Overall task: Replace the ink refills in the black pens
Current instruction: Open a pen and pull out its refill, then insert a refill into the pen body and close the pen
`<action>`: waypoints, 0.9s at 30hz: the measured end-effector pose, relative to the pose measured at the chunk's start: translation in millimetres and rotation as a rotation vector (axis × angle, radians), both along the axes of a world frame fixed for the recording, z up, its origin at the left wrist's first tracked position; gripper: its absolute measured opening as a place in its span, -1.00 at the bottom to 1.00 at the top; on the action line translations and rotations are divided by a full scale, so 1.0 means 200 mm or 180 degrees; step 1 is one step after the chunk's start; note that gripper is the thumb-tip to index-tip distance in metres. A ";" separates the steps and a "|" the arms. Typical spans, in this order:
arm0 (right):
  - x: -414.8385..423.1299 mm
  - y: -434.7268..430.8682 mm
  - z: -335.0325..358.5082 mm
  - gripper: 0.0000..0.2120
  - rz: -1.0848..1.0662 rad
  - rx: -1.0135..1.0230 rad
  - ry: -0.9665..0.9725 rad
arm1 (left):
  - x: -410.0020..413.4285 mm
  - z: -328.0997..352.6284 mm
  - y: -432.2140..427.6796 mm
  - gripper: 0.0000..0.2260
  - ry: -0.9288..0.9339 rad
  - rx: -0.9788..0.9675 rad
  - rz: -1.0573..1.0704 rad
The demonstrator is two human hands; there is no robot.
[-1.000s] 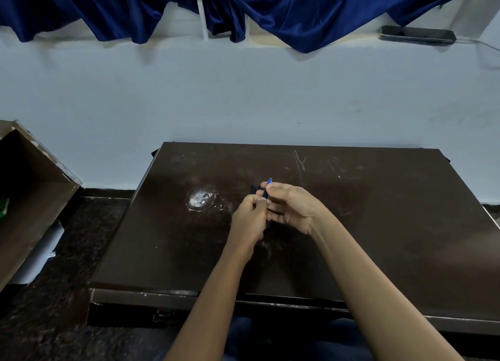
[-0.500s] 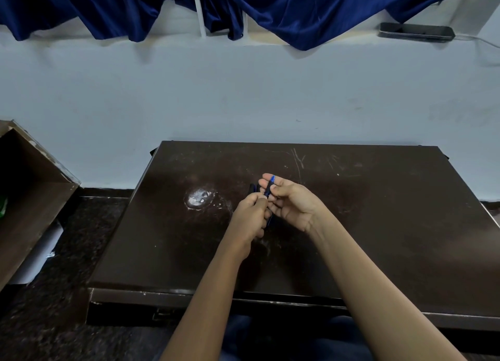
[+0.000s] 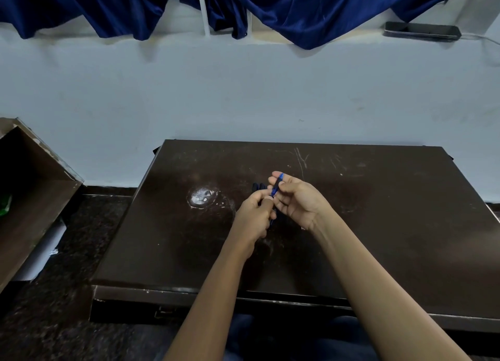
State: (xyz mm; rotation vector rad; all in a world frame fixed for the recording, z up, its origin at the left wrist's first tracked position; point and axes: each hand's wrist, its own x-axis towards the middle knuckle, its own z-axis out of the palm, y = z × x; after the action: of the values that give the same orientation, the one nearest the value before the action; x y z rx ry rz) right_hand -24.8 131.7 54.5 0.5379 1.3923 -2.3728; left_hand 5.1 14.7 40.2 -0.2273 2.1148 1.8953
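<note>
Both hands meet over the middle of the table [image 3: 378,225], close together and clamped on one blue pen [image 3: 277,185]. The right hand [image 3: 300,202] pinches its upper end between thumb and forefinger. The left hand [image 3: 254,211] curls its fingers round the lower part. The pen is slim and bright blue. It is held above the table, tilted with its top away from the person, and is too small to tell whether it carries any writing. Just behind the hands a few small dark things [image 3: 257,186] lie on the table; what they are cannot be told. The table is dark brown and scratched, with a pale round mark [image 3: 201,197] left of the hands.
</note>
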 end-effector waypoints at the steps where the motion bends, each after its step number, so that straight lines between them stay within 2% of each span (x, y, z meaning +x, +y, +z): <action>1: 0.00 0.00 0.00 -0.71 -0.0007 -0.0022 -0.0006 | 0.00 0.00 0.00 -0.82 0.0027 -0.0042 -0.0003; 4: -0.01 0.01 -0.01 -0.73 -0.0213 -0.0071 -0.0005 | -0.01 -0.01 -0.01 -0.79 0.0065 -0.0180 -0.0046; 7: -0.03 0.02 -0.03 -0.79 -0.1058 -0.0138 0.0066 | -0.01 -0.02 -0.01 -0.76 -0.0094 -0.0221 -0.0251; 9: -0.04 0.04 -0.07 -0.81 -0.1504 0.0160 0.0150 | -0.01 -0.03 -0.01 -0.75 -0.0240 -0.0251 -0.0231; 10: -0.05 0.05 -0.09 -0.81 -0.1518 0.0559 0.0142 | -0.01 -0.03 -0.02 -0.75 -0.0273 -0.0301 -0.0139; 12: -0.04 0.05 -0.17 -0.82 -0.1129 0.1640 -0.0040 | -0.01 -0.04 -0.03 -0.74 -0.0241 -0.0426 0.0099; 14: -0.02 0.04 -0.25 -0.87 -0.0494 0.2452 -0.0217 | -0.02 -0.04 -0.04 -0.74 -0.0176 -0.0515 0.0276; 16: 0.00 0.02 -0.29 -0.89 0.0034 0.2882 -0.0300 | -0.02 -0.05 -0.04 -0.75 -0.0135 -0.0549 0.0352; 18: 0.02 0.00 -0.32 -0.85 0.0231 0.3179 -0.0239 | -0.02 -0.05 -0.03 -0.76 -0.0114 -0.0556 0.0368; 21: 0.04 -0.02 -0.36 -0.77 0.0312 0.3396 -0.0096 | -0.02 -0.05 -0.02 -0.76 -0.0101 -0.0551 0.0335; 24: 0.02 0.00 -0.37 -0.90 0.0427 0.3429 -0.0100 | -0.02 -0.05 -0.03 -0.76 -0.0168 -0.0418 0.0274; 25: 0.01 0.00 -0.36 -0.96 0.0380 0.3396 -0.0111 | -0.02 -0.05 -0.03 -0.76 -0.0183 -0.0382 0.0270; 27: -0.03 0.01 -0.31 -0.86 0.0059 0.2958 -0.0201 | -0.02 -0.05 -0.02 -0.76 -0.0184 -0.0406 0.0281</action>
State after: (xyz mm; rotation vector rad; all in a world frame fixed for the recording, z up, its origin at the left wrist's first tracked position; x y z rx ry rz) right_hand -30.2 134.2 -7.4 0.7900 2.4046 -1.5448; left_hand 1.3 9.9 30.9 -0.4043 2.2230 1.7794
